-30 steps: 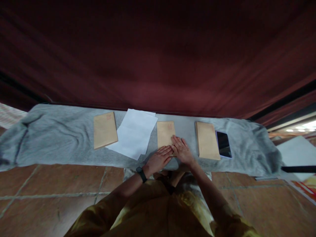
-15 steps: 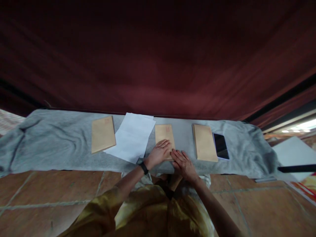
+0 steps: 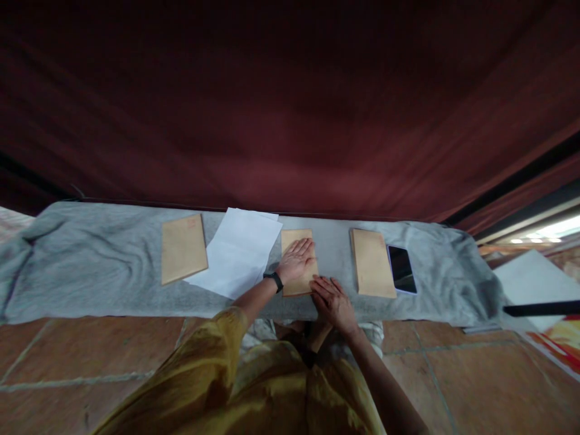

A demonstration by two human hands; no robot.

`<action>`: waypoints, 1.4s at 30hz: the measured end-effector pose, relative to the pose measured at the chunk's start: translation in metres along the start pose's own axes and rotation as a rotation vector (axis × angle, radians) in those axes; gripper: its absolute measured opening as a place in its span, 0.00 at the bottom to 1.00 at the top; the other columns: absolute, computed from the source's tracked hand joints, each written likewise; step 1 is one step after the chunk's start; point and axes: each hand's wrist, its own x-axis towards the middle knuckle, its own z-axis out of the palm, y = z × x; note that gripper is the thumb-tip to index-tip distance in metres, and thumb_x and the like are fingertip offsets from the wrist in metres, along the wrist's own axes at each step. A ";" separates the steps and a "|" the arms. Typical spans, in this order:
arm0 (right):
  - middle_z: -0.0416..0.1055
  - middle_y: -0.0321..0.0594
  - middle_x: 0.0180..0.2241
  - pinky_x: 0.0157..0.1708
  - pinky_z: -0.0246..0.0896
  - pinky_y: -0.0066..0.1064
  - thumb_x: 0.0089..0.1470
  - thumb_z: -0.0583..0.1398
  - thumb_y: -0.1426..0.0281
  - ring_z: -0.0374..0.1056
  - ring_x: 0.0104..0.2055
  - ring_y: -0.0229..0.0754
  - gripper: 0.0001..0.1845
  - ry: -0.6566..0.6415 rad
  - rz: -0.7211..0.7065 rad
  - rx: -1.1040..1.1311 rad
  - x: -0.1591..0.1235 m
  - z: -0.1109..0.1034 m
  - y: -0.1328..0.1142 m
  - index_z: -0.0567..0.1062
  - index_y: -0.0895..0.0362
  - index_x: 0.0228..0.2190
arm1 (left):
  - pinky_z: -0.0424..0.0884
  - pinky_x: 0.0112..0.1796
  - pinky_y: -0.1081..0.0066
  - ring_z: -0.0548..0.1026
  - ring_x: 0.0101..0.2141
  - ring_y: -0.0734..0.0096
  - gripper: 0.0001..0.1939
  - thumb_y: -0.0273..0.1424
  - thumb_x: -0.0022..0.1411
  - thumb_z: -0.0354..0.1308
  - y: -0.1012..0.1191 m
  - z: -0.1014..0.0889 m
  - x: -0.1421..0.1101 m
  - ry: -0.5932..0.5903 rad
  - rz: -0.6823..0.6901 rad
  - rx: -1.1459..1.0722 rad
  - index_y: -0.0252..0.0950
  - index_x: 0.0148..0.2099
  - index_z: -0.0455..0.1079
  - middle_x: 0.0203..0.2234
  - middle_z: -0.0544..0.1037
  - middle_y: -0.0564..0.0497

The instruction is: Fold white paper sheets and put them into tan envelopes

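A tan paper envelope (image 3: 296, 288) lies in front of me on the grey cloth. My left hand (image 3: 296, 258), with a dark band at its wrist, rests flat on the middle of this envelope, fingers stretched toward its right edge. At the envelope's lower right corner, the fingertips of my right hand (image 3: 334, 302) touch the paper, its fingers extended. Left of the envelope are overlapping white paper sheets (image 3: 240, 251), partly under another tan envelope (image 3: 183, 249) with a faint red mark. To the right lies a stack of tan envelopes (image 3: 374, 264).
A phone (image 3: 402, 269) with a dark screen lies against the right stack. Wrinkled grey cloth (image 3: 99, 260) covers the narrow surface. Behind it rises a dark red fabric (image 3: 290, 133). White board-like sheets (image 3: 537, 281) and a black bar (image 3: 541, 309) are at far right, above the tiled floor.
My left hand has slid up the envelope, away from me, and now covers its printed red mark. My right hand stays at the lower corner. The whole view has shifted slightly.
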 end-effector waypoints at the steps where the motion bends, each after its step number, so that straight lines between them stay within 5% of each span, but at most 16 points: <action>1: 0.68 0.40 0.62 0.67 0.51 0.49 0.68 0.53 0.66 0.63 0.64 0.45 0.20 0.012 0.008 0.012 0.001 0.001 0.001 0.71 0.49 0.59 | 0.44 0.68 0.59 0.51 0.70 0.63 0.29 0.39 0.74 0.39 0.002 0.000 -0.006 -0.009 0.016 -0.007 0.31 0.71 0.53 0.70 0.55 0.43; 12: 0.76 0.40 0.54 0.62 0.57 0.47 0.66 0.55 0.67 0.70 0.57 0.45 0.15 0.157 0.076 0.101 0.008 0.011 0.002 0.77 0.50 0.50 | 0.49 0.67 0.60 0.53 0.69 0.68 0.26 0.39 0.76 0.37 0.015 -0.012 -0.062 -0.141 0.076 -0.190 0.36 0.70 0.56 0.69 0.60 0.45; 16: 0.77 0.40 0.52 0.61 0.59 0.46 0.66 0.54 0.68 0.71 0.55 0.44 0.14 0.198 0.123 0.094 0.010 0.014 -0.003 0.78 0.51 0.47 | 0.49 0.67 0.60 0.53 0.69 0.67 0.27 0.38 0.74 0.43 0.023 -0.015 -0.080 -0.085 0.071 -0.173 0.35 0.70 0.55 0.69 0.59 0.45; 24: 0.66 0.50 0.62 0.68 0.49 0.48 0.67 0.51 0.69 0.59 0.66 0.47 0.25 0.172 0.061 -0.048 -0.005 0.035 -0.043 0.65 0.60 0.63 | 0.48 0.68 0.58 0.52 0.69 0.66 0.25 0.31 0.74 0.40 0.040 -0.013 -0.094 0.011 -0.004 -0.074 0.37 0.70 0.55 0.69 0.58 0.47; 36: 0.54 0.51 0.68 0.68 0.46 0.52 0.68 0.52 0.64 0.54 0.69 0.54 0.31 0.171 0.170 -0.186 -0.014 0.042 -0.057 0.55 0.58 0.68 | 0.56 0.65 0.49 0.55 0.68 0.49 0.31 0.36 0.70 0.48 0.052 -0.006 -0.112 0.165 -0.478 -0.075 0.25 0.70 0.53 0.68 0.58 0.32; 42: 0.56 0.52 0.68 0.68 0.45 0.52 0.67 0.52 0.66 0.55 0.69 0.54 0.32 0.221 0.184 -0.190 -0.013 0.047 -0.060 0.55 0.60 0.68 | 0.64 0.61 0.52 0.66 0.61 0.50 0.39 0.24 0.58 0.57 0.055 -0.009 -0.108 0.257 -0.533 -0.318 0.32 0.71 0.51 0.62 0.68 0.36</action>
